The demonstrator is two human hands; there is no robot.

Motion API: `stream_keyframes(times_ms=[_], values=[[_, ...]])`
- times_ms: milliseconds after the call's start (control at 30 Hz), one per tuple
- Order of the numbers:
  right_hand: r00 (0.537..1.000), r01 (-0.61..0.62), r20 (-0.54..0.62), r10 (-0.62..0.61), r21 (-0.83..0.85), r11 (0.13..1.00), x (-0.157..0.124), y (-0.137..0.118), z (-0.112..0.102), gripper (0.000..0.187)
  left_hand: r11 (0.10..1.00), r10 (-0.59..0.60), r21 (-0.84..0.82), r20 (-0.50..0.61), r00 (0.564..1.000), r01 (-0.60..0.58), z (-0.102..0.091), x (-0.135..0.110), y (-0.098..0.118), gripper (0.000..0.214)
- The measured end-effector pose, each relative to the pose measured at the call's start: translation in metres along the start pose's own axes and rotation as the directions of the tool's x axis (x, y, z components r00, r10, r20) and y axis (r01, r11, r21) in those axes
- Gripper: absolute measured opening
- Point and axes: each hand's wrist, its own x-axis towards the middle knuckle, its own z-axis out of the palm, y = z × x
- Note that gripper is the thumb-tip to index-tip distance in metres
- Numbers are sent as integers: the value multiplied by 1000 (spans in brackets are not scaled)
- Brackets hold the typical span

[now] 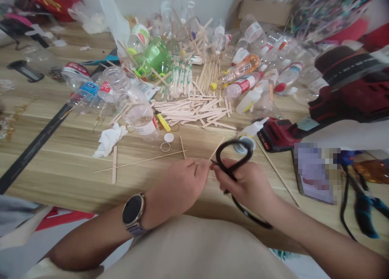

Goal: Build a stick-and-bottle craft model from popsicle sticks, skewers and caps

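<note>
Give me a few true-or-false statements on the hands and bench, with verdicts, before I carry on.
1. The right hand holds black-handled scissors. True.
2. The watch is on the right wrist. False: the watch is on the left wrist.
3. A crumpled white tissue lies left of the yellow-handled tool. True.
4. The phone lies left of the left hand. False: the phone lies right of the right hand.
5. The green bottle is farther from the person than the phone. True.

You have black, large-looped scissors [228, 171] tilted right of centre in the lower frame, blades mostly hidden; a thin, straight, pale wooden stick [216, 149] slants up and rightward beside them.
</note>
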Motion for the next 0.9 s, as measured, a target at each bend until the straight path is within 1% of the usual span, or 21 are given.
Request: stream_keyframes(times_ms=[67,100,133,167,200,233,267,300,333,367,433,500,533,600,633,667,733,767,833,867,900], values=[[970,-206,180,167,225,953,2,-4,-1,45,999,19,34,-23,1000,-18,-1,1,0,24],[958,-241,221,185,260,935,3,-5,-2,47,999,15,28,-20,1000,-14,-1,1,0,24],[969,-204,191,160,240,949,3,-4,-2,46,1000,4,7,-9,1000,-3,-2,1,-1,24],[989,-109,113,91,160,981,2,-2,-3,43,1000,-12,-27,10,1000,13,-2,0,-2,23],[1000,22,21,-22,26,999,1,0,-3,39,997,-28,-67,26,999,29,-3,0,-2,21],[985,157,-48,-165,-134,978,0,3,-4,35,994,-39,-103,37,999,43,-4,0,-3,19],[953,267,-69,-295,-270,925,0,5,-4,32,991,-41,-125,43,998,46,-4,0,-4,17],[925,332,-64,-374,-343,879,-1,6,-4,32,992,-35,-121,40,999,40,-4,-1,-4,16],[924,338,-57,-378,-339,878,0,6,-4,33,995,-24,-93,27,999,26,-4,-1,-3,16],[949,289,-48,-311,-260,921,0,5,-3,34,999,-12,-49,10,1000,12,-4,-1,-3,17],[997,65,27,-66,24,998,2,0,-1,42,999,16,36,-19,1000,-15,-3,-1,-2,21],[983,-145,145,113,230,962,4,-4,1,46,997,26,67,-36,999,-23,-3,-1,-3,23],[982,-155,145,122,248,956,5,-4,2,45,998,22,55,-35,999,-20,-3,-1,-3,22],[999,37,6,-38,88,995,7,-1,0,36,1000,14,3,-29,999,-14,-3,-1,-4,19],[978,187,-78,-191,-59,981,7,2,-1,33,1000,3,-24,-24,1000,-4,-4,-1,-5,17],[942,301,-91,-323,-201,932,8,4,-3,31,999,-11,-42,-21,1000,10,-4,-1,-5,16],[907,372,-86,-411,-290,882,11,7,-7,29,999,-33,-15,-20,999,32,-5,-1,-4,16],[930,330,-88,-358,-236,914,12,6,-8,29,999,-37,23,-26,999,38,-6,-1,-3,17],[990,132,-44,-131,25,991,15,0,-7,37,994,-22,106,-48,999,27,-6,-1,-2,18],[1000,-10,30,5,174,985,16,-3,-6,43,990,-6,139,-63,998,14,-5,-1,-2,19],[987,-130,129,96,284,950,17,-5,-5,49,987,7,160,-79,997,6,-5,-1,-3,19]])
